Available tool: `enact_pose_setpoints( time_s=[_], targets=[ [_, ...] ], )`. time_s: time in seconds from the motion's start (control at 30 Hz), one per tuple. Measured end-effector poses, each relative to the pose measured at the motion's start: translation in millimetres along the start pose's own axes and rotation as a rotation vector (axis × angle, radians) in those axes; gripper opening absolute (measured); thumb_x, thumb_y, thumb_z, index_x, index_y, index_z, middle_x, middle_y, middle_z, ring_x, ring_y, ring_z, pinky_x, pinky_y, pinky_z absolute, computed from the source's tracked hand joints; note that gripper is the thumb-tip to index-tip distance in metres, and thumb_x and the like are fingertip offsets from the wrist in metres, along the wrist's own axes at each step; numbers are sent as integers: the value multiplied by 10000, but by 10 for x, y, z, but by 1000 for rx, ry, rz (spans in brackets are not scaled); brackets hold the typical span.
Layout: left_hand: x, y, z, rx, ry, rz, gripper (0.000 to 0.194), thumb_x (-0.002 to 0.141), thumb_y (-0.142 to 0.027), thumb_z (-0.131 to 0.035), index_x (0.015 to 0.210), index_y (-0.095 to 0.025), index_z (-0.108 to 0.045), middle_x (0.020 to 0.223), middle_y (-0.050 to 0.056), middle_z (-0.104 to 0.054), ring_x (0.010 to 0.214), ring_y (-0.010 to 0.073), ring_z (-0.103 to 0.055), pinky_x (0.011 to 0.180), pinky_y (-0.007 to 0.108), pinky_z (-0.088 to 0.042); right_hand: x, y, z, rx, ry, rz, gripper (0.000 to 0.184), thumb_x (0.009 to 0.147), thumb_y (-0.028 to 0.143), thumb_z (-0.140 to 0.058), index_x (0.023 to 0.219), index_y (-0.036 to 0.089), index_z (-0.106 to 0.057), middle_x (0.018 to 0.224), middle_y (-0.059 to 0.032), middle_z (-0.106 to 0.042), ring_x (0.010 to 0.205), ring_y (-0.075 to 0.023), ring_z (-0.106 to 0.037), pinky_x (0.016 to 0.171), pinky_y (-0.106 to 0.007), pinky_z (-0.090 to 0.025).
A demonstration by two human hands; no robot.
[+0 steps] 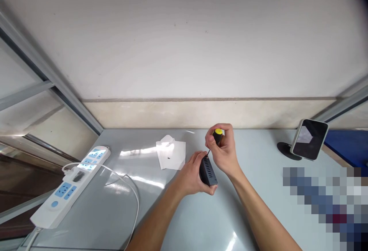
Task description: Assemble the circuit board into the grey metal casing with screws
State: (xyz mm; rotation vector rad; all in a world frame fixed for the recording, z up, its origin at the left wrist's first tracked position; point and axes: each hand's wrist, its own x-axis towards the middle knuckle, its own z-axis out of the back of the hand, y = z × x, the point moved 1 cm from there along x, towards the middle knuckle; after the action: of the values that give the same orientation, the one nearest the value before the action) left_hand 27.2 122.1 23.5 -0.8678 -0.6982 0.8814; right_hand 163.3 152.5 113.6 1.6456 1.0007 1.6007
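My left hand is closed around a dark grey box-shaped device with a row of slots along its top face. In my right hand is a screwdriver with a black handle and a yellow end cap, its fingers wrapped round the handle. The thin shaft slants down to the far end of the device, at its upper edge. Whether the tip sits in a screw is too small to tell. White paper sheets lie just left of the device, with a tiny dark piece on them.
A white power strip with blue sockets lies at the left, and a white cable loops from it across the grey table. At the right a phone stands on a round black base. The wall bounds the back edge.
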Motion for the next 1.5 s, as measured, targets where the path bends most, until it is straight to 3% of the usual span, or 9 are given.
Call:
enact_pose_setpoints(
  time_s=[0.13, 0.3, 0.5, 0.67, 0.87, 1.03, 1.2, 1.37, 1.5],
  targets=[
    [-2, -27, 16, -1, 9, 18, 1073, 556, -345, -941, 1487, -244, -416, 1496, 126, -508, 1239, 353, -607, 1015, 505, -578, 52, -4, -12, 27, 61, -96, 398, 1103, 562, -398, 1341, 316, -601, 834, 8, -502, 656, -145, -485, 615, -319, -442],
    [-9, -29, 15, 5, -1, 24, 1077, 549, -352, -946, 1486, -255, -425, 1482, 121, -517, 1206, 349, -624, 1005, 508, -583, 112, 5, 16, 104, 32, -73, 246, 994, 390, -713, 1173, 331, -554, 1127, -7, -653, 718, -127, -640, 721, -354, -571],
    [-1, -20, 10, -7, 0, 4, 1070, 549, -331, -939, 1491, -260, -437, 1482, 126, -529, 1252, 367, -607, 1021, 520, -572, 63, -54, -63, 8, -45, 1, 287, 1004, 398, -706, 1190, 341, -495, 807, 56, -577, 552, -108, -480, 482, -250, -389],
    [7, -25, 11, -6, 7, 6, 1065, 547, -328, -941, 1486, -262, -442, 1499, 134, -514, 1248, 374, -609, 1008, 533, -575, 56, -51, -92, -25, 9, -66, 334, 1111, 524, -410, 1314, 321, -581, 801, 22, -501, 596, -135, -489, 543, -299, -430],
    [-6, 6, 0, 7, -5, 11, 1096, 553, -357, -942, 1509, -280, -411, 1490, 122, -518, 1228, 352, -616, 989, 508, -585, 131, 30, -65, 49, -54, 43, 233, 1020, 368, -679, 1133, 320, -481, 1158, -19, -691, 783, -141, -712, 833, -398, -604],
    [-14, 25, -16, 22, 6, 23, 1129, 560, -366, -936, 1542, -286, -385, 1522, 121, -492, 1222, 342, -626, 981, 487, -592, 125, -23, 5, 63, -81, 25, 263, 1015, 432, -682, 1153, 343, -476, 793, 76, -560, 513, -93, -450, 492, -245, -413],
    [-22, 19, -10, 52, 12, 30, 1139, 576, -375, -931, 1564, -297, -370, 1561, 122, -461, 1277, 348, -600, 1031, 499, -576, 41, -23, 85, 108, -35, -82, 350, 1077, 591, -449, 1238, 325, -609, 835, 17, -504, 594, -141, -455, 587, -331, -448],
    [-31, 13, -7, 64, 12, 39, 1147, 594, -404, -934, 1579, -294, -358, 1579, 122, -445, 1301, 348, -586, 1042, 500, -577, -11, 21, 121, 69, -18, -24, 214, 1063, 496, -559, 1140, 302, -608, 1072, -37, -665, 796, -172, -658, 759, -380, -542],
    [-37, 11, -10, 62, 16, 48, 1162, 595, -419, -940, 1593, -306, -355, 1579, 118, -446, 1280, 350, -605, 1009, 498, -595, -28, 18, 103, 95, -52, -13, 153, 1033, 365, -663, 1080, 316, -526, 790, 57, -593, 579, -112, -513, 563, -268, -443]
  ],
)
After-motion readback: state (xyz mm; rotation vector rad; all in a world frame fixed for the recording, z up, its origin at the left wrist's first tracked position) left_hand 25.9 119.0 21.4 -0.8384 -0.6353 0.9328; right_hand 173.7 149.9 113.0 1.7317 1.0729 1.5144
